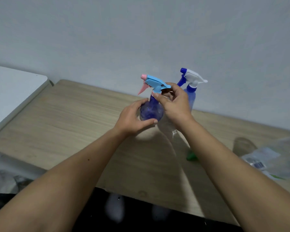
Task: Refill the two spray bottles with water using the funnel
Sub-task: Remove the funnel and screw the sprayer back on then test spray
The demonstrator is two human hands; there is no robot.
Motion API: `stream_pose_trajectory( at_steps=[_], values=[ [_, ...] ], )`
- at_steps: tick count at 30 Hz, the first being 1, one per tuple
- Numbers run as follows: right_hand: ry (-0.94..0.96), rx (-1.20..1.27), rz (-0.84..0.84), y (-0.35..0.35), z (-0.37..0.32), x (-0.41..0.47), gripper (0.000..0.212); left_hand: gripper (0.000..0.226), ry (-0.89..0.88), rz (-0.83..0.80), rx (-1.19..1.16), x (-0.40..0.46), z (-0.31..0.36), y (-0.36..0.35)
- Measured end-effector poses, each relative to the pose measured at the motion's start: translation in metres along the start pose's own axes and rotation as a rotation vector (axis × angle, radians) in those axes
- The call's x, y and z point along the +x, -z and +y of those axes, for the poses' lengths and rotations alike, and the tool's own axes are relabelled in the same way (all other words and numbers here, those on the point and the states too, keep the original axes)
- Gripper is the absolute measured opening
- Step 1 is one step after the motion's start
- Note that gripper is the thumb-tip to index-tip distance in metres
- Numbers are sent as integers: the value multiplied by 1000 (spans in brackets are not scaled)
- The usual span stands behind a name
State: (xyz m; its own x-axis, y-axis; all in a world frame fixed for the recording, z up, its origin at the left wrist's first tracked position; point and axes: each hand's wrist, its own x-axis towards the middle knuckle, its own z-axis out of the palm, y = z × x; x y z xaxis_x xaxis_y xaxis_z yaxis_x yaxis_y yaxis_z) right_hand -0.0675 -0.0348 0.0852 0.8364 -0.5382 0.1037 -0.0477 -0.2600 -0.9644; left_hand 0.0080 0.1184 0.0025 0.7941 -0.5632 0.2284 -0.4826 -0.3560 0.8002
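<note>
A: Two spray bottles stand on the counter [74,118] by the wall: a round purple bottle [151,111] with a light-blue sprayer head [156,83], and just behind it a taller blue bottle [190,96] with a white sprayer.

B: What are the hands doing?

A: The left hand [134,118] wraps its fingers round the purple bottle's belly, steadying it upright. The right hand [173,104] pinches the collar under the sprayer head.

B: So which step is this?

A: Opening the first bottle, I'd judge; the head looks seated on the neck.

B: And next?

A: Probably twisting the collar loose while the left hand keeps the bottle from turning, then lifting the head and its tube straight out. I can't make out a funnel; a green cap [192,156] peeks out beside the right forearm.
</note>
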Motion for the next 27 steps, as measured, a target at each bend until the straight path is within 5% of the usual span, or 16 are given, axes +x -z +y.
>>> stream_pose_trajectory(
  at_steps=[27],
  values=[
    [67, 58, -5, -24, 41, 46, 32, 99, 5, -34, -5, 47, -45, -27]
  ],
)
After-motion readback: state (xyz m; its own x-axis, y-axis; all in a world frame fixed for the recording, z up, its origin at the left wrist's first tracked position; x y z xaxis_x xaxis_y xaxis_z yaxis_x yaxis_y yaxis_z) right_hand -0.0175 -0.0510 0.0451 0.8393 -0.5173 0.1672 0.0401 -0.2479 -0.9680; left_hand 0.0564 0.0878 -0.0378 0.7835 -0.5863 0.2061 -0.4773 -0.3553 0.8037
